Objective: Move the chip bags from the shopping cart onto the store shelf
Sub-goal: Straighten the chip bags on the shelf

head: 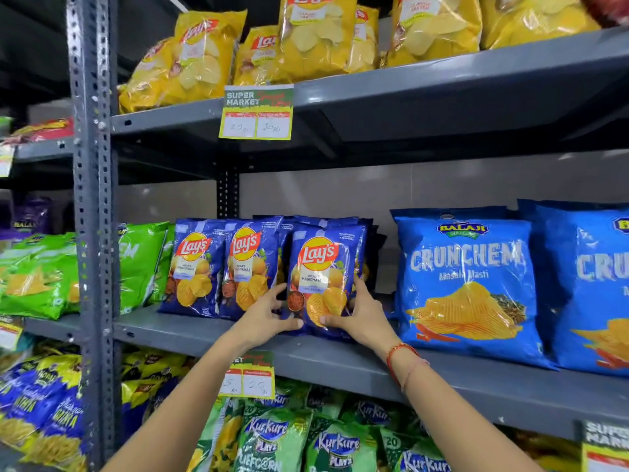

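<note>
A blue chip bag (321,281) is held upright on the middle shelf (340,359), its lower part clasped between the left hand (269,313) and the right hand (357,313), thumbs pressed on its front. "Lay's" and "Magic Masala" are printed on it. Two matching bags (218,267) are stood just to its left, with more behind. To the right, large blue bags (466,281) are marked "Balaji Crunchem Masala Masti". A price tag (257,112) above is headed "Super Market"; its handwritten figures are hard to make out. "Kurkure Playz" green bags (340,444) below are cut off.
</note>
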The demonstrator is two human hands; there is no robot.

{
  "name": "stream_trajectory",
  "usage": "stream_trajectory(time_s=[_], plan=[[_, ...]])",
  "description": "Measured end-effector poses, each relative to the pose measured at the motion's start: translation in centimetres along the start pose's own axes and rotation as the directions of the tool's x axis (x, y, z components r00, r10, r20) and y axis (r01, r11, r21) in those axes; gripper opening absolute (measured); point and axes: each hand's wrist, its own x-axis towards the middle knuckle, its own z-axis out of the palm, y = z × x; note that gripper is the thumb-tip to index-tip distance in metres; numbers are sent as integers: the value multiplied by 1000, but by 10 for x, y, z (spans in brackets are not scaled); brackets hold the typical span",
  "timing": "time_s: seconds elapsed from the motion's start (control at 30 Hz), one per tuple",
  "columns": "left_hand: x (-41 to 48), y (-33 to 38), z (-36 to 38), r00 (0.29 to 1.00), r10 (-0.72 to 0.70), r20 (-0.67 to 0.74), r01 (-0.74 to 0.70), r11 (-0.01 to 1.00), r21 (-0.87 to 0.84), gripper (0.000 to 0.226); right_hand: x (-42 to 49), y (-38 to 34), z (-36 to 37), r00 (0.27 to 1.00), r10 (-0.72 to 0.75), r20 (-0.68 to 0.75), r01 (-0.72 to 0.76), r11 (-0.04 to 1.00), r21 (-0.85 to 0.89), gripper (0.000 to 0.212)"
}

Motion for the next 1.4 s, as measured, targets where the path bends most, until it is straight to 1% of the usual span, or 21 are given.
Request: stream_trajectory(time_s=[0.13, 0.2, 0.33, 0.5, 0.57, 0.67, 0.73, 0.77, 0.87, 0.9, 0.97, 1.0, 1.07, 1.1, 1.13, 1.17, 1.2, 1.27, 1.33, 1.37, 1.4], plan=[[0, -1, 12, 987, 47, -151, -41, 998, 41, 87, 5, -1, 6, 997, -48, -54, 46, 998, -48, 79], [0, -1, 16, 978, 70, -197, -61, 997, 53, 87, 5, -1, 7, 997, -51, -66, 46, 996, -72, 79], [1, 0, 16, 977, 79, -199, -65, 995, 77, 88, 5, 2, 7, 995, -33, -92, 25, 996, -86, 85], [3, 5, 22, 962, 102, -252, -56, 981, 184, 84, 2, 4, 9, 994, -16, -104, 6, 995, -101, 88], [3, 4, 22, 945, 104, -309, -31, 972, 233, 76, 1, 2, 9, 997, -4, -81, -4, 994, -106, 87], [0, 7, 22, 926, 122, -357, 12, 935, 353, 60, -5, 1, 6, 997, -4, -81, -3, 996, -88, 92], [-5, 16, 23, 896, 161, -413, 33, 905, 425, 56, -11, 0, -1, 993, -31, -116, 19, 995, -102, 93], [-8, 22, 23, 871, 206, -446, 20, 892, 451, 52, -15, -2, -7, 987, -59, -147, 40, 991, -130, 92], [-17, 53, 29, 756, 391, -526, -101, 863, 496, 38, -28, -8, -34, 939, -188, -287, 130, 969, -210, 78], [-18, 63, 34, 725, 432, -537, -159, 863, 480, 37, -31, -9, -46, 911, -230, -343, 157, 961, -228, 73], [-14, 85, 50, 706, 468, -532, -294, 877, 381, 36, -37, -8, -74, 827, -299, -477, 183, 944, -275, 63], [-10, 94, 60, 715, 469, -518, -360, 883, 302, 35, -39, -6, -89, 767, -331, -549, 179, 933, -312, 58], [-1, 111, 82, 766, 454, -455, -432, 888, 158, 37, -41, 1, -119, 646, -352, -678, 122, 923, -364, 50], [6, 117, 94, 794, 449, -410, -440, 889, 123, 40, -42, 5, -134, 602, -332, -726, 75, 929, -363, 49], [11, 122, 105, 824, 433, -365, -429, 898, 97, 45, -42, 11, -147, 578, -300, -759, 24, 936, -352, 51], [17, 125, 115, 863, 390, -322, -393, 918, 57, 50, -42, 16, -158, 579, -261, -773, -20, 943, -333, 54], [24, 128, 125, 900, 333, -282, -346, 938, 4, 55, -43, 22, -167, 600, -213, -771, -53, 951, -304, 57], [38, 129, 139, 967, 181, -180, -204, 972, -120, 67, -41, 31, -175, 673, -97, -733, -91, 973, -212, 64], [49, 130, 150, 998, 35, -46, -46, 963, -265, 80, -39, 37, -179, 743, 33, -668, -116, 990, -80, 73], [53, 131, 154, 1000, -14, 12, 18, 944, -329, 85, -35, 40, -181, 762, 93, -641, -121, 993, 0, 76], [56, 133, 157, 998, -30, 57, 50, 922, -383, 88, -32, 40, -183, 778, 154, -610, -124, 988, 91, 77]])
